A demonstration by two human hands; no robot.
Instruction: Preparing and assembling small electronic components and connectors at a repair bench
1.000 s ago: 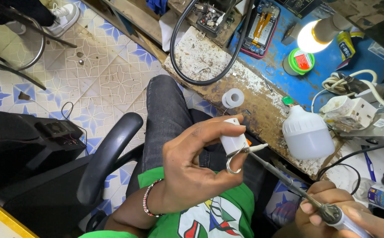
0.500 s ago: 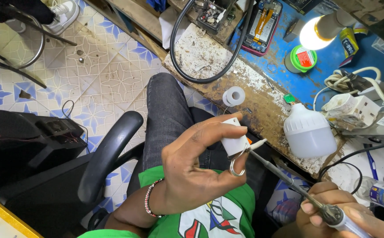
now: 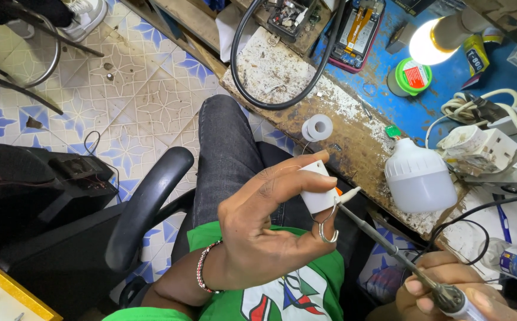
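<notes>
Plastic, small, white and boxy, the part [image 3: 318, 191] pinched in the left hand [image 3: 264, 238] looks light and stiff, a thin shell that could crack or scorch, so the plain flat sides, where thumb and forefinger already clamp it, seem the safest hold. It sits above the lap, out from the near edge of the worn wooden bench [image 3: 306, 89]. A loop of solder wire [image 3: 328, 229] curls from the same hand's lower fingers up to the part; it looks soft and easily bent. The soldering iron [image 3: 383, 244] reaches the part's edge with its tip, its handle wrapped in the closed right hand [image 3: 448, 291] below the bench edge. On the bench lie a white bulb [image 3: 420, 178], a solder spool [image 3: 317, 127] and a black cable loop [image 3: 282, 59].
</notes>
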